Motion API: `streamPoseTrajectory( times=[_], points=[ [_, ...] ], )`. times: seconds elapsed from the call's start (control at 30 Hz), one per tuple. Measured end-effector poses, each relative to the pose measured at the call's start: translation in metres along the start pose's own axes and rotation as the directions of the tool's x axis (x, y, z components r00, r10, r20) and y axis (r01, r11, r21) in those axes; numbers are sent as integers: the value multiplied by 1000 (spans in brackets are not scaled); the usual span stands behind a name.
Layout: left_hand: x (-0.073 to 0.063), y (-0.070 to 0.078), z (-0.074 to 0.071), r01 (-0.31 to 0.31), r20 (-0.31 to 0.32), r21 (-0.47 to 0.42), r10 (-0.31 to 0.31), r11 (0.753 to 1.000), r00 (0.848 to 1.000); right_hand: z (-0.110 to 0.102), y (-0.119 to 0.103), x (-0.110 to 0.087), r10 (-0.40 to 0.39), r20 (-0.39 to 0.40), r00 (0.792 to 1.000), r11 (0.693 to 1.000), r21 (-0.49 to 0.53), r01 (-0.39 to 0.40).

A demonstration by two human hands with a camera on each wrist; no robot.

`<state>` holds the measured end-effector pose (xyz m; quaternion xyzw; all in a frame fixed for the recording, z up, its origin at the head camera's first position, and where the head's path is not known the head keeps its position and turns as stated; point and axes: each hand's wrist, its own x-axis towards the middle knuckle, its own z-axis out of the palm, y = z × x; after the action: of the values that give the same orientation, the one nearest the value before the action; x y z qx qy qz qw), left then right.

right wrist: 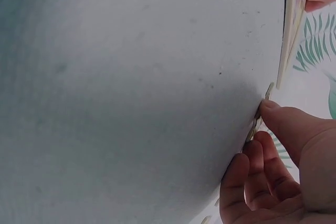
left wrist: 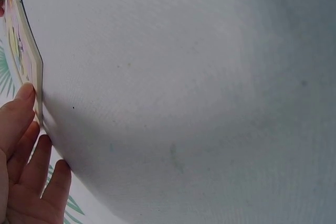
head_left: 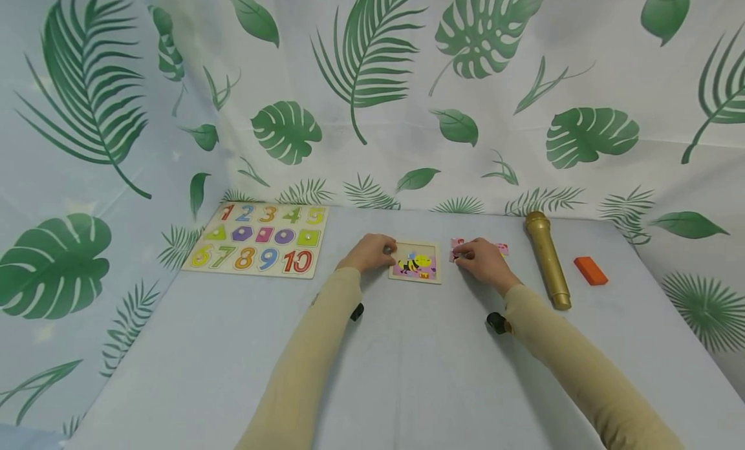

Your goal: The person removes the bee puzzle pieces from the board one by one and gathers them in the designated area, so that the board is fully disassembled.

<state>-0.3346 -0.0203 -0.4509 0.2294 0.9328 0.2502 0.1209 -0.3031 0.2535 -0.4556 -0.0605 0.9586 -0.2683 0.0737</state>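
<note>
A small square wooden puzzle board (head_left: pixel 414 281) lies on the table, a bee picture on pink partly filling it and bare wood showing along the top. My left hand (head_left: pixel 370 253) grips its left side, the thumb on the rim in the left wrist view. To the right of the board, my right hand (head_left: pixel 484 262) pinches a thin pink puzzle piece (head_left: pixel 456 248) between thumb and fingers, low at the table surface. Another pink piece (head_left: pixel 503 248) shows just behind that hand, partly covered by it.
At the left lies a wooden number-and-shape board (head_left: pixel 273 235). A gold microphone (head_left: pixel 547 259) lies right of my right hand, with an orange block (head_left: pixel 590 270) beyond it. Leaf-print cloth (head_left: pixel 396 159) hangs behind the table.
</note>
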Motion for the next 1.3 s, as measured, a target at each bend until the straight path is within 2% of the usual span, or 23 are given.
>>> streamPoseTrajectory(
  times=[0.23, 0.37, 0.5, 0.7, 0.93, 1.1, 1.3],
  points=[
    [-1, 1, 0, 2, -6, 1, -2, 1000, 1000, -1, -1, 1, 13, 10, 1000, 1000, -3, -13],
    [-1, 0, 0, -2, -2, -2, 2, 1000, 1000, 1, -9, 1, 31, 6, 1000, 999, 30, -31],
    [-1, 1, -1, -1, 3, -1, 1, 1000, 1000, 7, -26, 2, 34, 19, 999, 997, 74, -36],
    [-1, 2, 0, 11, 12, -4, -11, 1000, 1000, 24, -57, 7, -7, 69, 998, 995, 102, 0],
    [0, 1, 1, -12, 21, 11, 11, 1000, 1000, 38, -73, 14, -21, 93, 995, 999, 40, 17],
    [-1, -1, 0, -37, 24, 22, 37, 999, 999, 39, -77, 15, -10, 110, 994, 1000, 9, 9],
    [-2, -3, -2, -50, 29, 21, 49, 999, 998, 37, -78, 16, -31, 131, 991, 999, -7, 32]
  ],
)
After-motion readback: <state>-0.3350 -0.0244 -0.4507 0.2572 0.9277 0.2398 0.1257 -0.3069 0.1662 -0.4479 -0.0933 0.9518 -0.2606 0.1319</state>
